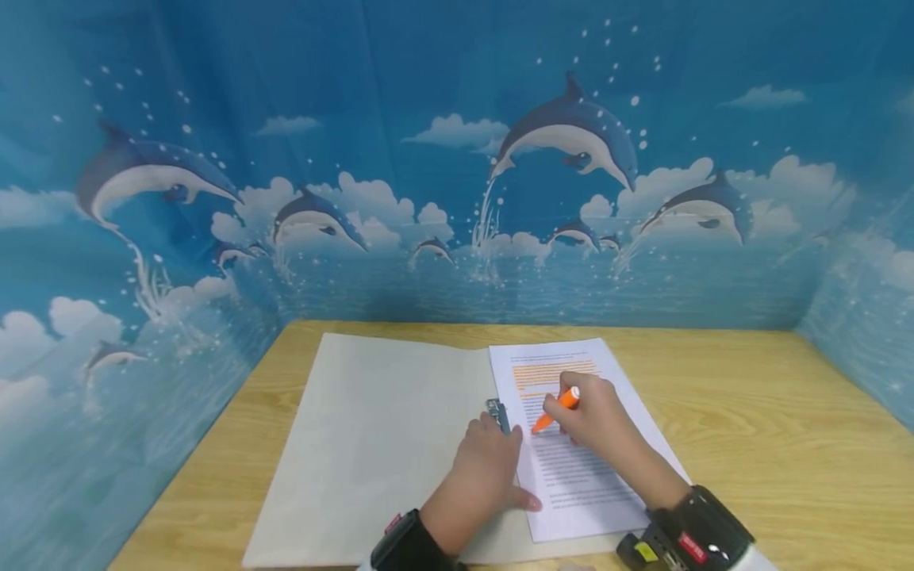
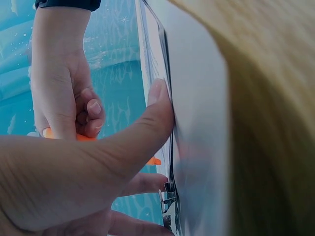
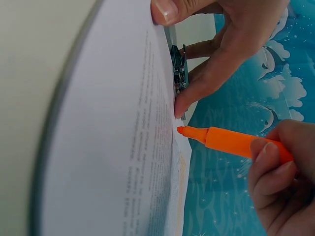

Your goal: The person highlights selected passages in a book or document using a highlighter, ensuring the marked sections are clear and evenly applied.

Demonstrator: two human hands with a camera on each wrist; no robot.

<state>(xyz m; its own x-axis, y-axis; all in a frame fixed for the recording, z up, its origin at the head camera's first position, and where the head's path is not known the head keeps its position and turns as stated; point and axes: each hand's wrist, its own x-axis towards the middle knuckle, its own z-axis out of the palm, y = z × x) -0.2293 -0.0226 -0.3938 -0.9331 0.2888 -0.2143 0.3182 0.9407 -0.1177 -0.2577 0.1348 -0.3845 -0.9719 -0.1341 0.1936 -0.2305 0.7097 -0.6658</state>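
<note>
My right hand (image 1: pixel 590 408) pinches an orange highlighter (image 1: pixel 555 411), its tip down at a line of text on the printed sheet (image 1: pixel 571 468). Orange marks cover several lines in the sheet's upper part. In the right wrist view the highlighter (image 3: pixel 229 141) lies between thumb and fingers, its tip close to the paper. My left hand (image 1: pixel 484 468) rests along the sheet's left edge, thumb on the paper and fingers stretched around the metal clip (image 1: pixel 497 414). That clip (image 3: pixel 180 69) shows at the folder's spine in the right wrist view. Beneath the sheet lies an opened pale folder (image 1: pixel 378 428).
The folder and sheet lie on a light wooden table (image 1: pixel 778 412), with bare wood to the right and left of them. A blue curtain (image 1: pixel 428 95) printed with dolphins surrounds the table's back and sides. Each wrist wears a black band (image 1: pixel 703 527).
</note>
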